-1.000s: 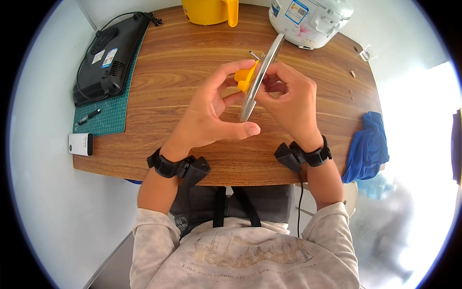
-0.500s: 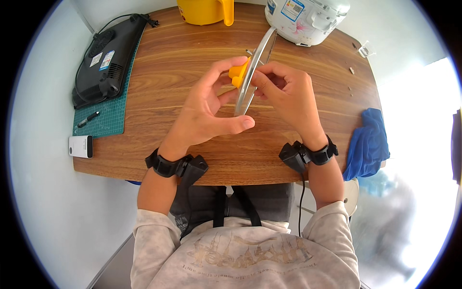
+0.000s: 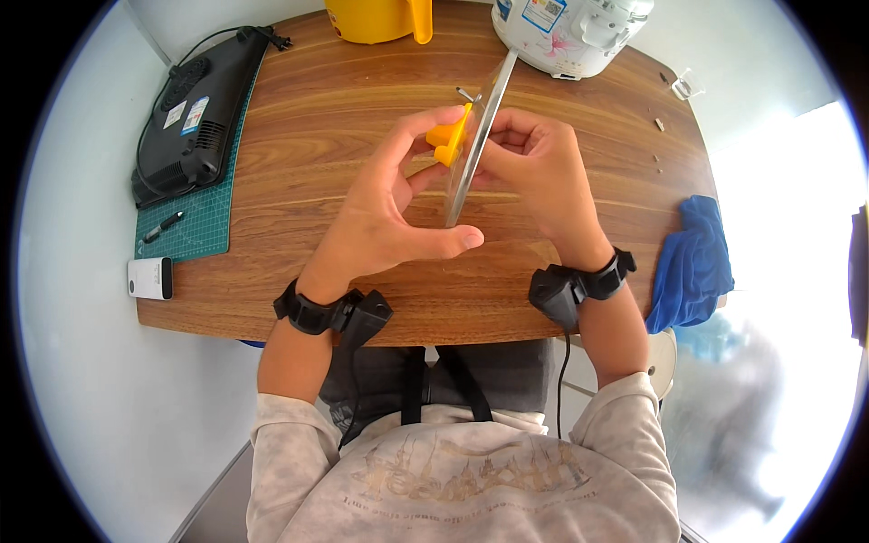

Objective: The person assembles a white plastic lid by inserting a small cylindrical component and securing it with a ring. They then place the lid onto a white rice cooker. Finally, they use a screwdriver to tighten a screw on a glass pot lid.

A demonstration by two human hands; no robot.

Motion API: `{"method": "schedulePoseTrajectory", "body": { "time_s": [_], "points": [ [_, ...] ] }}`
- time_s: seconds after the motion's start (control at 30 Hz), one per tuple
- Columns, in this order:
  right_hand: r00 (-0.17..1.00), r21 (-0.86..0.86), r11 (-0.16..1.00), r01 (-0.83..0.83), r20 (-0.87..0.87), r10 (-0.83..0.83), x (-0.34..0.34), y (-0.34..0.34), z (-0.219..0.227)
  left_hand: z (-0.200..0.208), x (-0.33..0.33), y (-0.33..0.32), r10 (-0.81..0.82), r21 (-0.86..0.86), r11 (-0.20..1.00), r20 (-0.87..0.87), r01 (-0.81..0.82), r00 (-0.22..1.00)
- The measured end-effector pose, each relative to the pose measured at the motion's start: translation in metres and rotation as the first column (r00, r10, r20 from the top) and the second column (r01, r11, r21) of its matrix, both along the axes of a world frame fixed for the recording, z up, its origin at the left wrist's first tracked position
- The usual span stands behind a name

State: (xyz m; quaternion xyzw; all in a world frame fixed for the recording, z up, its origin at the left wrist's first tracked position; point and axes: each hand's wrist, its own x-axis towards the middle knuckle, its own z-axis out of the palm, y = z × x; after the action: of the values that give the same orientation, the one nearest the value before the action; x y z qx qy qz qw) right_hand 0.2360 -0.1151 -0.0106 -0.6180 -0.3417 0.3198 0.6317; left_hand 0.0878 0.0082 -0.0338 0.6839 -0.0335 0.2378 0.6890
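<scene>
A round glass pot lid point(image 3: 497, 95) with a metal rim stands on edge between my hands, above the table. On its left face sits a yellow knob point(image 3: 444, 138). My left hand point(image 3: 376, 208) curves around that side, fingers at the knob and thumb near the rim's lower end. Over on the lid's other face, my right hand point(image 3: 543, 167) has thumb and fingers pinched close to the middle. Whatever lies in that pinch is hidden. A small metal piece point(image 3: 466, 94) shows just behind the lid.
At the back are a yellow pot point(image 3: 371, 20) and a white rice cooker point(image 3: 566, 41). A black corded appliance point(image 3: 195, 118), green cutting mat point(image 3: 195, 231), pen point(image 3: 163, 226) and white power bank point(image 3: 150, 278) lie left. A blue cloth point(image 3: 692, 267) hangs at the right edge.
The lid has turned, so its rim looks more edge-on. My right hand has shifted slightly up and left, its fingers still at the lid. My left hand stays nearly in place.
</scene>
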Motion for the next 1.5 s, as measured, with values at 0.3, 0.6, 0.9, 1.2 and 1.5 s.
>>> {"method": "schedulePoseTrajectory", "body": {
  "time_s": [0.3, 0.6, 0.9, 1.2, 1.5],
  "points": [
    [0.873, 0.099, 0.988, 0.120, 0.464, -0.152, -0.008, 0.002, -0.001, 0.000, 0.001, 0.004, -0.024, -0.162, 0.987, -0.024, 0.020, 0.999],
    [0.894, -0.103, 0.992, 0.077, 0.447, -0.023, -0.004, -0.002, -0.002, 0.001, 0.003, 0.001, -0.025, -0.072, 0.997, -0.062, 0.021, 0.998],
    [0.784, 0.101, 0.987, 0.123, 0.599, -0.159, -0.007, -0.001, -0.009, 0.000, 0.003, -0.001, -0.012, -0.135, 0.991, -0.051, 0.005, 0.999],
    [0.893, -0.112, 0.988, 0.105, 0.447, -0.045, -0.001, -0.005, -0.002, 0.004, 0.005, -0.003, -0.015, -0.135, 0.991, -0.059, 0.006, 0.998],
    [0.858, 0.087, 0.992, 0.087, 0.499, -0.119, -0.003, -0.002, -0.010, 0.004, 0.003, 0.001, -0.023, -0.190, 0.982, -0.076, 0.008, 0.997]
  ]
}}
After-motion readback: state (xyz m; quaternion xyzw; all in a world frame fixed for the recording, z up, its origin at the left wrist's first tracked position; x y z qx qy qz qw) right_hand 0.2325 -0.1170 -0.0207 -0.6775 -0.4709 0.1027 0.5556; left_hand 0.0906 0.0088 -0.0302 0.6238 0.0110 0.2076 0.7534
